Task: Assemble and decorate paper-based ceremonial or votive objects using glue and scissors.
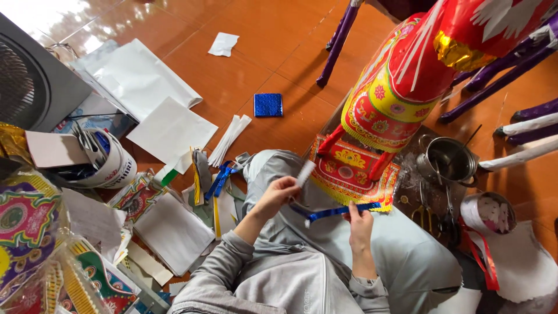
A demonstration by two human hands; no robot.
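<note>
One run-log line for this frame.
left hand: holds white strip | right hand: holds blue foil strip | over lap

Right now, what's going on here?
A person sits on the floor amid paper scraps. The left hand pinches a small white strip; the right hand holds a shiny blue strip over the lap. A red and yellow paper figure stands just ahead, beside a metal pot.

Left hand (278,195) and right hand (360,224) raised over lap, fingers pinched.
</note>
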